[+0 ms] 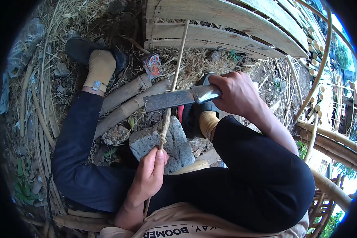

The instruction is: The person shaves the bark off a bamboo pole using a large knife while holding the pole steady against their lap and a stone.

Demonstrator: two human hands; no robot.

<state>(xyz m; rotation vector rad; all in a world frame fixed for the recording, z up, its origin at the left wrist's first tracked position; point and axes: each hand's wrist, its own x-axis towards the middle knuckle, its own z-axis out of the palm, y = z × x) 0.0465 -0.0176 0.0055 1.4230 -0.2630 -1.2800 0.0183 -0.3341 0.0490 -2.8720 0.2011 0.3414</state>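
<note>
My left hand (147, 174) is closed around the lower part of a thin bamboo stick (182, 49), just below a knobby joint. The stick slants up and away from me, its far end near some wooden slats. In my right hand (238, 93) is a machete (164, 101) with a broad, dark, square-ended blade and a shiny metal collar. The blade points left and crosses the stick above my left hand; whether it touches the stick I cannot tell. A grey stone block (144, 144) lies beneath the stick, between my legs.
Two thick bamboo poles (127, 113) lie by my left shin. A slatted wooden panel (210, 33) stands ahead. Cut bamboo (319, 97) is stacked at the far right. A crumpled wrapper (152, 66), straw and rubble cover the ground.
</note>
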